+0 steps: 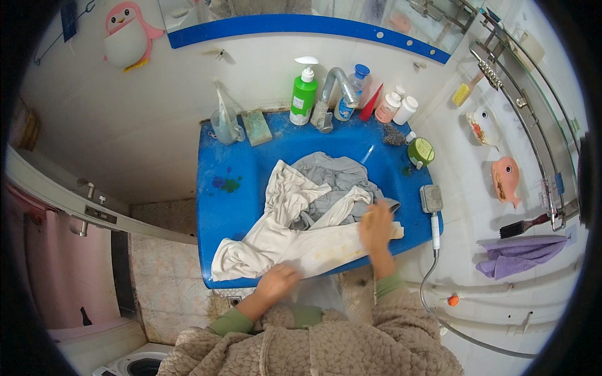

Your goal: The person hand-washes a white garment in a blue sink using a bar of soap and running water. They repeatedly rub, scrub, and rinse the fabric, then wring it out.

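A cream-white garment (295, 247), damp-looking and wrinkled, lies across the front of the blue sink counter (222, 216). Yellowish marks show on its flattened part near the edge. Behind it a grey garment (335, 175) is bunched in the basin. My left hand (278, 283) is closed at the near edge of the white garment, pressing it against the counter rim. Over the garment's right part is my right hand (376, 232), smeared by motion, its fingers curled around something yellowish that I cannot make out.
Along the counter's back stand a clear cup (227, 125), a green soap box (256, 127), a green pump bottle (303, 94), the faucet (326, 103) and several small bottles. A shower head (431, 199) hangs at the right edge. A door (94, 200) stands at left.
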Demonstrator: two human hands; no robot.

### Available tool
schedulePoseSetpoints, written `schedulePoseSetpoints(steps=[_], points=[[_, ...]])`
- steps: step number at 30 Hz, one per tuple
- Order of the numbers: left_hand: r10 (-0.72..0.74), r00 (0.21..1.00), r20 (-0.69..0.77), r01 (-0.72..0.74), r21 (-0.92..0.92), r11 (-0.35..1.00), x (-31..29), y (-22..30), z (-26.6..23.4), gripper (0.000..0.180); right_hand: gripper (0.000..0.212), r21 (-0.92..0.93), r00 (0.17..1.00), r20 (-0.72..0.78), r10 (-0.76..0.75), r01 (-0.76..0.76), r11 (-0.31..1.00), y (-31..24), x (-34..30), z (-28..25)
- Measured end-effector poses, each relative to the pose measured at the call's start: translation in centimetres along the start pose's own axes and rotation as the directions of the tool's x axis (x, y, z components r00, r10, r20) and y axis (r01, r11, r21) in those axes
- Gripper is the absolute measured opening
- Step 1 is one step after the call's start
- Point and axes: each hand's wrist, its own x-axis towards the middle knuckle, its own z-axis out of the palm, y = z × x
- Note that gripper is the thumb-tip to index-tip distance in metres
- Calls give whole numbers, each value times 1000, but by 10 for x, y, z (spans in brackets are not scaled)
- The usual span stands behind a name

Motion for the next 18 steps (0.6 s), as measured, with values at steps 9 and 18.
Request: schedulePoseSetpoints(steps=[9,18], points=[[-140,980,142,138,28,990,-5,2,0,17,32,-1,937,320,-139,147,989,-75,-44,-6],[-145,983,112,143,24,989,11,3,3,11,40,42,938,248,241,-259,965,28,-23,-8]])
